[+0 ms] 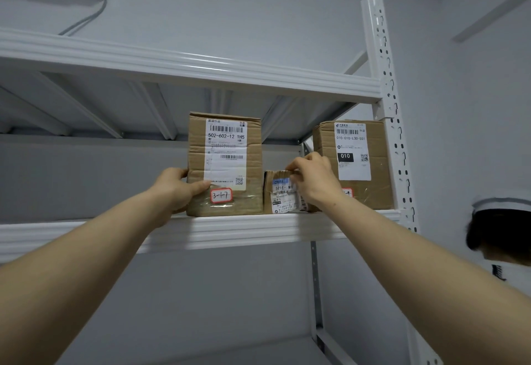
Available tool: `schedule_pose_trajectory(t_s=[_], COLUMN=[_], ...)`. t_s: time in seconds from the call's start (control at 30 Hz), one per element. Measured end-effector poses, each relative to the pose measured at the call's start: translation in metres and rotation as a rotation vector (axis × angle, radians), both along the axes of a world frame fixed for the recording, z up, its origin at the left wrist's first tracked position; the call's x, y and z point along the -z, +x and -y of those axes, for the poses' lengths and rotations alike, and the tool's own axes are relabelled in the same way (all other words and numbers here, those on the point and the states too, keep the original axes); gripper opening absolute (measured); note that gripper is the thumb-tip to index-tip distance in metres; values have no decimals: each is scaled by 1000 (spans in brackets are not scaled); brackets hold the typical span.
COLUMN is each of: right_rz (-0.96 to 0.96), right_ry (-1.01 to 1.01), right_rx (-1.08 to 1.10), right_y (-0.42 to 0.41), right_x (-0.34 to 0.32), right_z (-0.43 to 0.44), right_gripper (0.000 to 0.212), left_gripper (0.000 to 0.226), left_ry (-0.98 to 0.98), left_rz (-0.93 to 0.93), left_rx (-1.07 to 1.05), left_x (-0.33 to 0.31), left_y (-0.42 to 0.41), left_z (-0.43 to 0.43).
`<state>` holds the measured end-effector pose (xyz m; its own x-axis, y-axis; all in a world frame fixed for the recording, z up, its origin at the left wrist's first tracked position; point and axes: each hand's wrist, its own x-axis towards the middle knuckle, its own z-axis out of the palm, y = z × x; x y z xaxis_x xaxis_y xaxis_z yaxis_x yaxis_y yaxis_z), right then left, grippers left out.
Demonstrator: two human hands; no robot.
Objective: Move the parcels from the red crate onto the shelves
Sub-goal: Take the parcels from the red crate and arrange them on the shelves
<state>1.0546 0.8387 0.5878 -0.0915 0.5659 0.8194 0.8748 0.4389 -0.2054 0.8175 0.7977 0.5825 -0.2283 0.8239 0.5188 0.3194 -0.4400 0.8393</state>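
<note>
So, L hand [175,189] grips the lower left edge of the tall box [227,146], thumb flat on the front and fingers curled round the side. That's prob. to steady it upright and square to the shelf [230,232] lip, w/ label and red-framed 3-1-7 tag facing out for reading. R hand [313,180] has its fingers pinched together on the top front edge of the small parcel [280,195]. This sits on the same shelf btwn the tall box and the right box [356,152], and the pinch is prob. to seat it in that gap; can't tell if it touches both neighbours. All 3 stand right at the front lip, so an outward pull could tip one off. Room: an open run of shelf left of the tall box, little on the right, where the right box sits hard by the upright post [390,106]. Fair headroom under the upper beam [201,68]. No red crate in view. Another person [500,235] is low at far right, clear of both arms.
</note>
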Motion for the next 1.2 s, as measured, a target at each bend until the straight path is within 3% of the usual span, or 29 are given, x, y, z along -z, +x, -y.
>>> schedule_pose_trajectory(t_s=[0.9,1.0,1.1,1.2], right_rz=[45,-2,-132,-117], right_ry=[-27,33,128,195], right_rx=[26,44,-1,-77], right_y=[14,13,4,-20], right_x=[2,6,13,22], right_z=[3,5,11,23], right_gripper=[36,42,44,46], left_gripper=[32,45,75,83], left_ry=[-6,-20,-44,-13], left_rz=[-33,-54,-69,-85], left_rx=[-22,-61,-110,-181], left_x=[3,3,3,4], left_y=[5,3,2,-2], left_z=[-1,-2,1,10])
